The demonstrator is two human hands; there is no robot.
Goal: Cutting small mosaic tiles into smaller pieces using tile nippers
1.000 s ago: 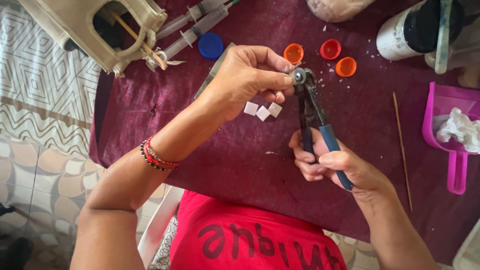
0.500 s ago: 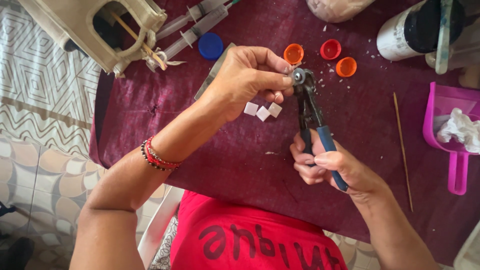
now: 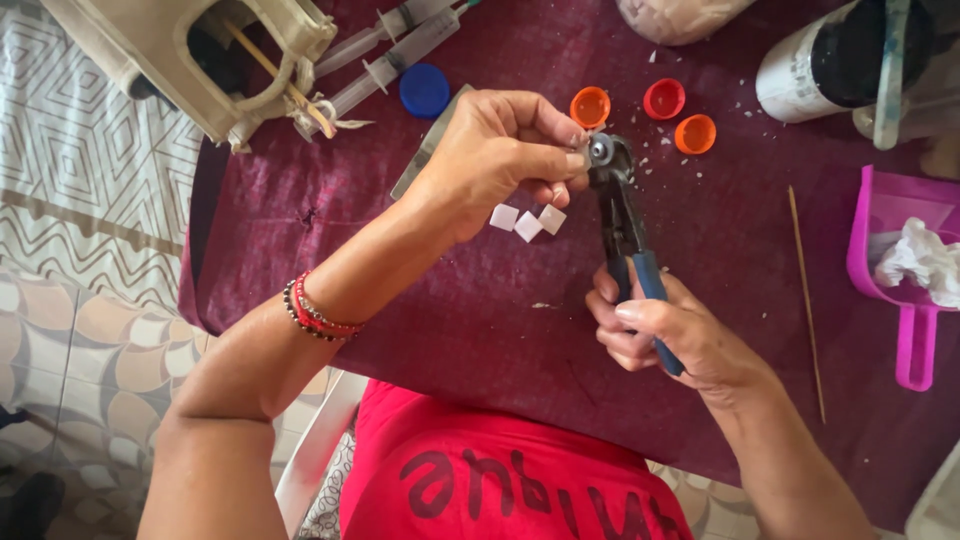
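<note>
while right hand [image 3: 668,335] grips nippers [image 3: 622,215], left hand [image 3: 495,155] pinches at their head, white tiles [image 3: 527,221] just below

Maroon-clothed table [image 3: 480,330]: white tile squares [image 3: 527,220], bottle caps [image 3: 664,98], syringes [image 3: 400,55], skewer [image 3: 805,300].

Right hand [image 3: 672,340] squeezing nippers [image 3: 622,215], left hand [image 3: 495,155] pinching at their head

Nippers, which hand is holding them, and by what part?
The right hand grips the nippers by their blue handles, near the lower end. The left hand pinches something small at the nipper head; what it is cannot be told.
</note>
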